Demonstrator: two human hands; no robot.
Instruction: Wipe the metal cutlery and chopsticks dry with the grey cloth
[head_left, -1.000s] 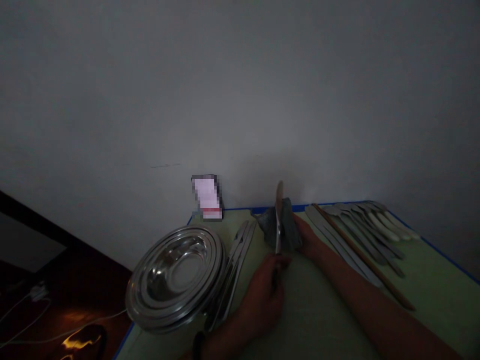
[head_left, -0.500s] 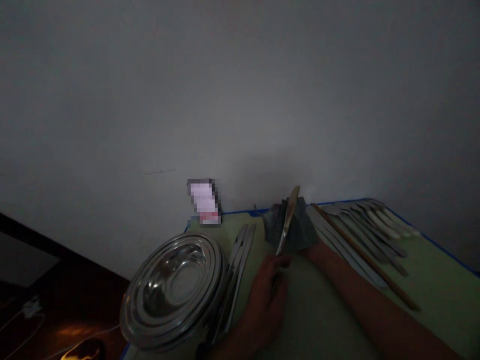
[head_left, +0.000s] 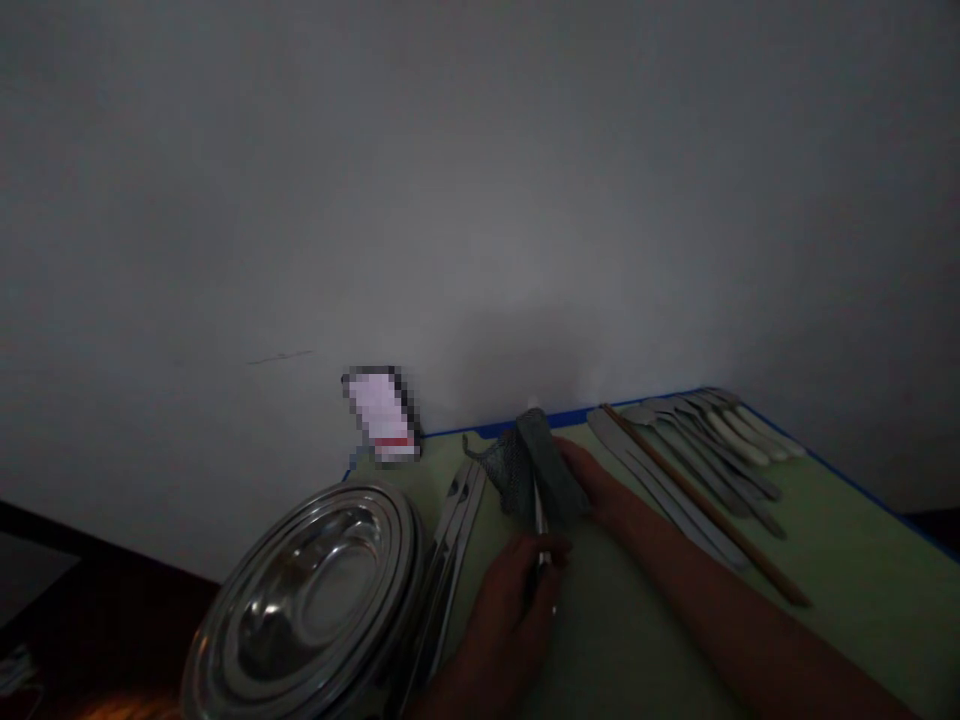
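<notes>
My left hand (head_left: 517,600) is closed around the handle of a table knife (head_left: 541,515), which points away from me over the green table. A grey-green cloth (head_left: 553,465) is in my right hand (head_left: 589,480), folded over the knife's blade so that most of the blade is hidden. The cloth's loose, darker textured end (head_left: 504,470) hangs to the left. Left of my left hand lie several table knives (head_left: 459,520) side by side.
Stacked round steel dishes (head_left: 300,600) stand at the table's left. A blurred-out phone (head_left: 381,412) leans against the wall. At right lie long flat knives (head_left: 660,485), a wooden chopstick-like stick (head_left: 705,500) and several pieces of cutlery (head_left: 735,435). The table has a blue edge (head_left: 862,495).
The cloth has folded over the knife's blade, which stood bare in front of it before. My view has shifted slightly, moving the dishes down and left.
</notes>
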